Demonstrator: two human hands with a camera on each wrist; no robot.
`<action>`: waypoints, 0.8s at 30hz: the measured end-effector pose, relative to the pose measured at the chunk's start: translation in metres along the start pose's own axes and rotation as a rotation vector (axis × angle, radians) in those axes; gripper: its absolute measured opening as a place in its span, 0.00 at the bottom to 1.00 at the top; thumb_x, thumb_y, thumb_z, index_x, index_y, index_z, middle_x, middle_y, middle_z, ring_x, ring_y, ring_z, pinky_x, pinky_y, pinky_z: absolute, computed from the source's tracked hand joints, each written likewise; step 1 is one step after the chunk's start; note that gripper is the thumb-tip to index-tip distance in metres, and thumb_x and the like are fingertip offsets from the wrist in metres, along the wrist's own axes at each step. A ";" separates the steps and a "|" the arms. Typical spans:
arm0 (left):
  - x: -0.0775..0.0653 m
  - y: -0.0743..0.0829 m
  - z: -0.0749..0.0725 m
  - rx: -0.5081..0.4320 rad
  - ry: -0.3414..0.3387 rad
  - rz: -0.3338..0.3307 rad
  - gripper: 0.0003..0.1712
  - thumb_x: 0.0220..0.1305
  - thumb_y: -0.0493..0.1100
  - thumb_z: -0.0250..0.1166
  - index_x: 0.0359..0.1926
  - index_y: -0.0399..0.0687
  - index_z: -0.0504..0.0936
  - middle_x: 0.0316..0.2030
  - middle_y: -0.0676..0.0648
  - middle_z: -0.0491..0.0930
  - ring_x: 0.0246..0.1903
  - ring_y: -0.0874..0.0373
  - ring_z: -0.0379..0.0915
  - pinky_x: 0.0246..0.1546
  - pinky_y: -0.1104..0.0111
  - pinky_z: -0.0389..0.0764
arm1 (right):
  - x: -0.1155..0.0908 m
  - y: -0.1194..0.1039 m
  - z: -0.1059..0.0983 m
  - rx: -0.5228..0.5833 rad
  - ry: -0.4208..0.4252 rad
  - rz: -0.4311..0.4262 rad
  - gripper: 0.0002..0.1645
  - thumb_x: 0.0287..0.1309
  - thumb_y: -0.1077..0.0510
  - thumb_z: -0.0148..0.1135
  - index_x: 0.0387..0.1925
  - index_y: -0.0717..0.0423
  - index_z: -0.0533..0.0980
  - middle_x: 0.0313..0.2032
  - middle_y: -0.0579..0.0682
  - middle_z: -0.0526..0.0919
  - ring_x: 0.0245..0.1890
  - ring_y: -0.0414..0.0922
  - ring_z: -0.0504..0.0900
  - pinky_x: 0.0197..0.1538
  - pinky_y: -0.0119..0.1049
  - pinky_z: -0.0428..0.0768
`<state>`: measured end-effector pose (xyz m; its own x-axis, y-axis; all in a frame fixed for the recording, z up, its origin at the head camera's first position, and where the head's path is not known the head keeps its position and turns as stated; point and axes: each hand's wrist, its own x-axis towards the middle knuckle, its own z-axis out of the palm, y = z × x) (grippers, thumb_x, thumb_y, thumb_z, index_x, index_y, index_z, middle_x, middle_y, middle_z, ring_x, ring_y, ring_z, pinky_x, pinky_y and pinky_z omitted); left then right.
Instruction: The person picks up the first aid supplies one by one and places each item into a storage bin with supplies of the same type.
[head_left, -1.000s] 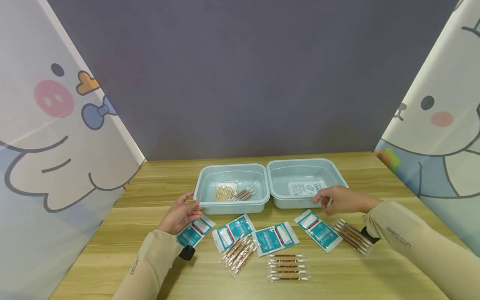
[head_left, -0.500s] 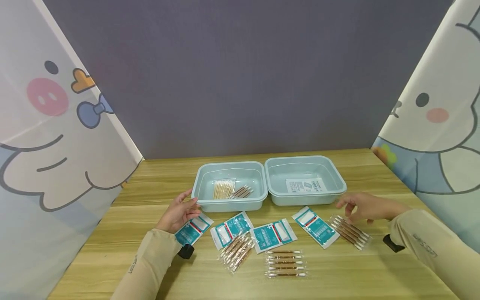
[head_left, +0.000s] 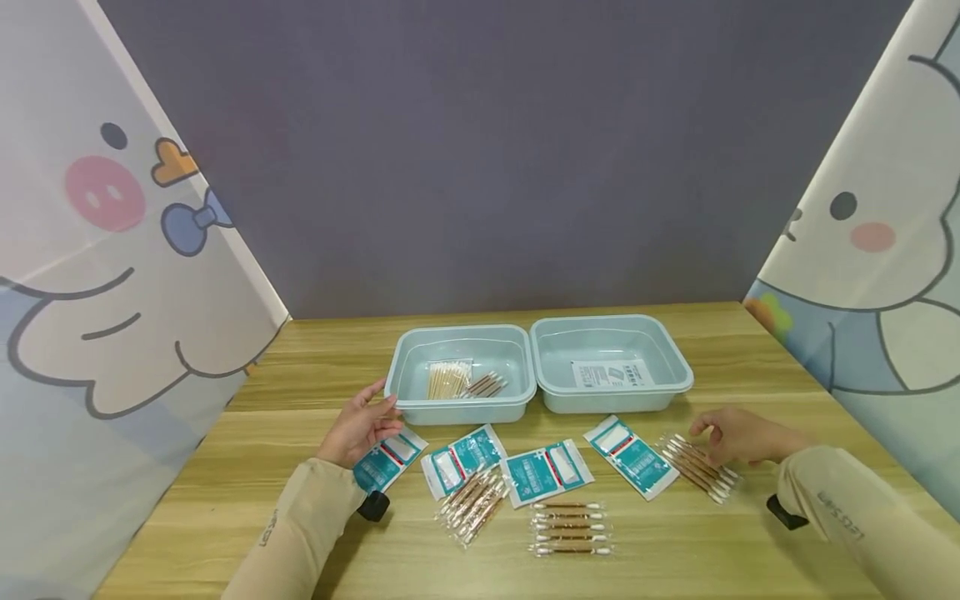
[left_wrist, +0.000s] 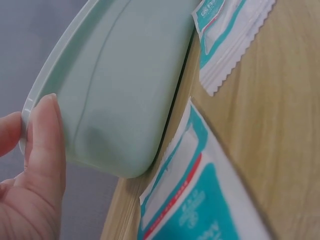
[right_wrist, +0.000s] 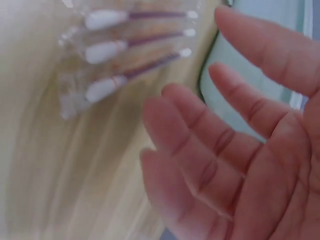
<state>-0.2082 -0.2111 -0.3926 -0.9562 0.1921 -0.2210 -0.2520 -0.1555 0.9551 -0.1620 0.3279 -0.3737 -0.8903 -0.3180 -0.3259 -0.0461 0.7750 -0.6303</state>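
My left hand (head_left: 362, 425) pinches the near left corner rim of a light blue plastic bin (head_left: 461, 410); in the left wrist view the thumb and a finger (left_wrist: 46, 135) lie on either side of that rim. Inside this bin are a pack of thin swabs (head_left: 450, 379) and a small pack of brown-stick swabs (head_left: 486, 384). My right hand (head_left: 746, 435) hovers over a clear pack of brown-stick cotton swabs (head_left: 693, 471) at the right. In the right wrist view its fingers (right_wrist: 200, 165) are spread and loosely bent, holding nothing, with the swab pack beside them.
A second light blue bin (head_left: 611, 402) adjoins the first, with a white printed packet (head_left: 612, 373) in it. Several teal-and-white packets (head_left: 547, 475) lie in front of the bins. Nearer are two more swab packs, one slanted (head_left: 472, 504) and one straight (head_left: 572, 528).
My right hand has moved from the right bin's front edge rightward and toward me, over the right swab pack. The left hand keeps its hold on the left bin's rim.
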 end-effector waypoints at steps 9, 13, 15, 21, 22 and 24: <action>-0.001 -0.010 0.003 0.005 -0.016 -0.019 0.35 0.75 0.35 0.47 0.75 0.39 0.41 0.28 0.47 0.77 0.21 0.63 0.78 0.31 0.73 0.83 | 0.002 0.014 0.019 -0.070 0.051 0.120 0.21 0.44 0.64 0.71 0.43 0.62 0.75 0.18 0.48 0.70 0.12 0.38 0.60 0.15 0.26 0.61; 0.000 -0.009 0.003 0.001 -0.008 -0.009 0.35 0.75 0.36 0.47 0.74 0.39 0.41 0.28 0.47 0.77 0.21 0.63 0.78 0.29 0.74 0.83 | 0.007 0.014 0.018 -0.107 0.069 0.054 0.19 0.41 0.68 0.70 0.40 0.65 0.75 0.21 0.48 0.71 0.18 0.42 0.66 0.21 0.32 0.67; 0.000 -0.008 0.002 0.002 -0.006 -0.008 0.35 0.75 0.36 0.47 0.74 0.39 0.41 0.28 0.48 0.76 0.21 0.63 0.79 0.29 0.74 0.83 | 0.009 0.012 0.018 -0.122 0.077 0.034 0.19 0.39 0.69 0.68 0.38 0.65 0.76 0.23 0.48 0.71 0.22 0.44 0.69 0.25 0.35 0.70; 0.002 -0.005 0.001 0.014 -0.011 -0.015 0.35 0.75 0.36 0.47 0.75 0.40 0.40 0.28 0.48 0.77 0.20 0.63 0.79 0.29 0.74 0.83 | 0.011 0.011 0.021 -0.130 0.096 0.041 0.18 0.39 0.69 0.68 0.37 0.62 0.75 0.27 0.49 0.72 0.23 0.45 0.70 0.25 0.35 0.72; 0.002 -0.004 0.001 0.019 -0.011 -0.015 0.35 0.75 0.36 0.47 0.75 0.40 0.40 0.28 0.48 0.77 0.20 0.63 0.79 0.29 0.74 0.83 | 0.011 0.011 0.022 -0.117 0.097 0.053 0.17 0.39 0.69 0.68 0.37 0.61 0.75 0.27 0.50 0.72 0.22 0.44 0.70 0.23 0.34 0.72; 0.002 -0.002 0.001 0.024 -0.010 -0.015 0.35 0.75 0.36 0.47 0.75 0.39 0.41 0.27 0.48 0.78 0.20 0.63 0.79 0.29 0.74 0.83 | 0.011 0.011 0.024 -0.086 0.094 0.073 0.17 0.40 0.70 0.68 0.36 0.59 0.75 0.26 0.50 0.71 0.19 0.43 0.69 0.19 0.31 0.70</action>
<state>-0.2094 -0.2093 -0.3947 -0.9508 0.2042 -0.2331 -0.2622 -0.1294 0.9563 -0.1612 0.3201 -0.4006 -0.9312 -0.2098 -0.2981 -0.0152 0.8394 -0.5434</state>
